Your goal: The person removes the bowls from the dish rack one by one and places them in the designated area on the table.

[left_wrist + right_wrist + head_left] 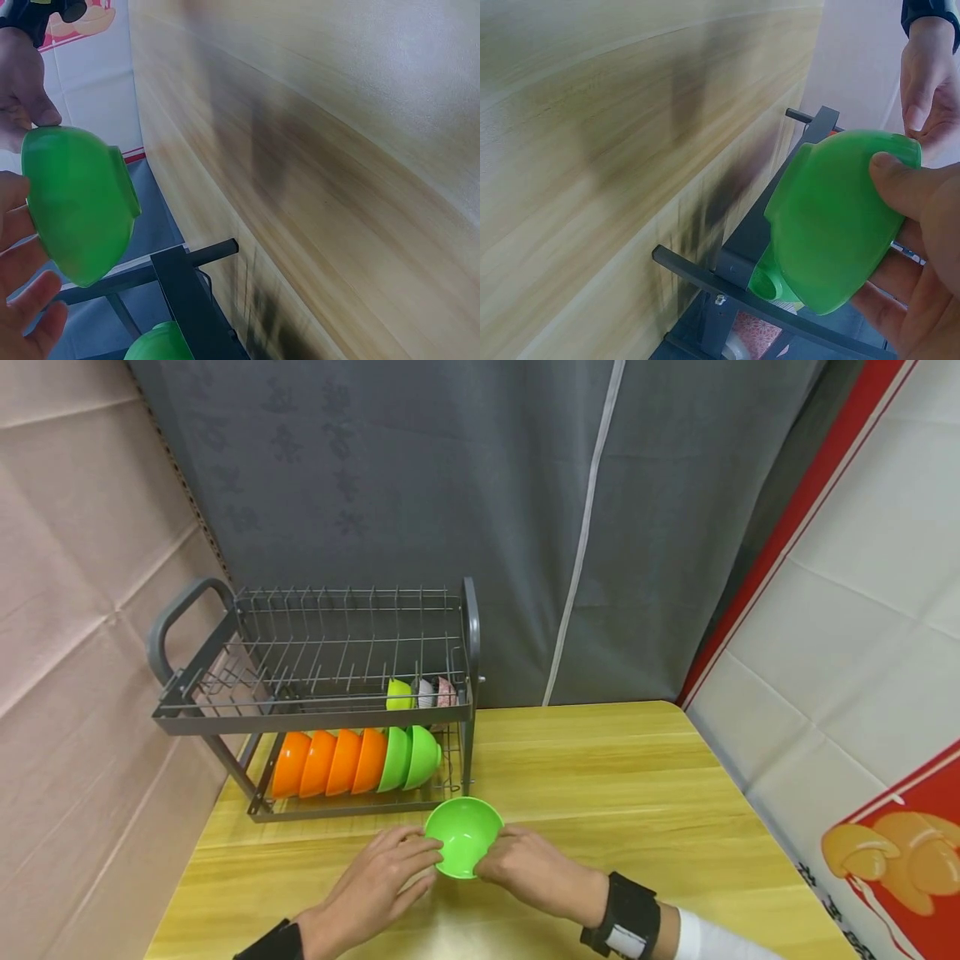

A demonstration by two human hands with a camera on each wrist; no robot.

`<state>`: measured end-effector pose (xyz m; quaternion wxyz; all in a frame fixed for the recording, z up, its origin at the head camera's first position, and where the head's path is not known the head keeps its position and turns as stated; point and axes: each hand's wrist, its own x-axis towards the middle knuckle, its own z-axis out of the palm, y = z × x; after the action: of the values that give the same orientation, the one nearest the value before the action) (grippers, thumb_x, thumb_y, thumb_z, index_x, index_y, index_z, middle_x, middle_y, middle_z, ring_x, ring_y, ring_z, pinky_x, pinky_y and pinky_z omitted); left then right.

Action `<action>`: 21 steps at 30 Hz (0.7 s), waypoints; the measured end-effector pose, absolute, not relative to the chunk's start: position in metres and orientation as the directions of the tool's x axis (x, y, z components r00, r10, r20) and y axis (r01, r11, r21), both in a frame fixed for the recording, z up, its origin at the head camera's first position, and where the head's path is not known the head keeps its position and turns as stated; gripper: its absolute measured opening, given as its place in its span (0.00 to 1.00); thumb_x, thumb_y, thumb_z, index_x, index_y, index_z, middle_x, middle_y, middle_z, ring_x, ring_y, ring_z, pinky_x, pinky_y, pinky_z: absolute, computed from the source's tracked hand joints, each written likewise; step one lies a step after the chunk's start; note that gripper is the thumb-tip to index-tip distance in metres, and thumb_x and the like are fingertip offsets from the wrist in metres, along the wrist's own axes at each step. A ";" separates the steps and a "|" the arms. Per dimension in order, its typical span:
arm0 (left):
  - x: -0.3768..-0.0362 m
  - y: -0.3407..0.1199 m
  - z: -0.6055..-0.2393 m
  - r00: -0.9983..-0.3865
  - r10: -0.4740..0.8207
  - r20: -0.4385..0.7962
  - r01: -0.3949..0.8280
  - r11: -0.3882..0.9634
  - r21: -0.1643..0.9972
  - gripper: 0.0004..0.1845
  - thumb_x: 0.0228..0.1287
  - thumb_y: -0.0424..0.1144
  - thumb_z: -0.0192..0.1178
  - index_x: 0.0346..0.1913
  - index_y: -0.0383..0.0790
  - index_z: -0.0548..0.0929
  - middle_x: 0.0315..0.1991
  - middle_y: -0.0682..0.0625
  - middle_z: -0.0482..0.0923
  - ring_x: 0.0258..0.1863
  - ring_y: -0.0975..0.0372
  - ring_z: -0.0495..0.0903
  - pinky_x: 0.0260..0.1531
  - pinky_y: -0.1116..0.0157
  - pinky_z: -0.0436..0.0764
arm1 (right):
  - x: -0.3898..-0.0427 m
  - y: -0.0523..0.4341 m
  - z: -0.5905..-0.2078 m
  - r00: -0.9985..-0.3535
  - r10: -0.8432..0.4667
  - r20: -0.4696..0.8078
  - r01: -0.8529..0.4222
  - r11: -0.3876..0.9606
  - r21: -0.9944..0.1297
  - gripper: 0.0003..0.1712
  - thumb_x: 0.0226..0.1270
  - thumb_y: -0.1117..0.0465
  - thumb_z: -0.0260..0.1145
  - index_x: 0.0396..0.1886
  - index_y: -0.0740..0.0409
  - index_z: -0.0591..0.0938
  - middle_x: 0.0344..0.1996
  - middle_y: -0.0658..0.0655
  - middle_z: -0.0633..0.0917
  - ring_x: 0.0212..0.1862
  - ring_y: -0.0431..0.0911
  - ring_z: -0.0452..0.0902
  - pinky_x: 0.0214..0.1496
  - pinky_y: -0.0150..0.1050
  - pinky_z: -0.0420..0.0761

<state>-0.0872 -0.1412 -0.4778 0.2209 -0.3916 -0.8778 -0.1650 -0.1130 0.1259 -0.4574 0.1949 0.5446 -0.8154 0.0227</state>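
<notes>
A green bowl [463, 838] is held above the table, its hollow turned toward me in the head view. My right hand [523, 870] pinches its right rim; in the right wrist view the thumb [900, 184] lies on the outside wall and the fingers go behind the rim. My left hand [381, 881] is at the left rim with fingers extended and spread. The left wrist view shows those fingers [21, 262] beside the rim, the closest seeming to touch it. Just behind the bowl stands a dark two-tier dish rack [360, 814].
On the lower tier stand several orange bowls [288, 766] in a row, followed by two green bowls [424, 757]. Small lime, white and pink dishes [401, 695] show through the upper wires. The wooden table [600, 793] meets a grey curtain [375, 485] and a right-hand wall [840, 668].
</notes>
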 end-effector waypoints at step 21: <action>-0.080 -0.143 -0.480 -0.638 0.699 0.323 0.755 0.651 0.081 0.33 0.72 0.64 0.51 0.72 0.51 0.74 0.75 0.47 0.68 0.76 0.49 0.64 0.78 0.70 0.20 | -0.111 0.139 -0.459 -0.386 -0.864 0.323 -0.891 0.440 0.110 0.07 0.57 0.56 0.75 0.26 0.41 0.83 0.24 0.34 0.86 0.29 0.24 0.75 0.51 0.29 0.84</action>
<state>-0.0801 -0.1430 -0.4803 0.1324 -0.4046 -0.8988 -0.1049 -0.1107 0.1392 -0.4592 0.1687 0.5277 -0.8315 0.0406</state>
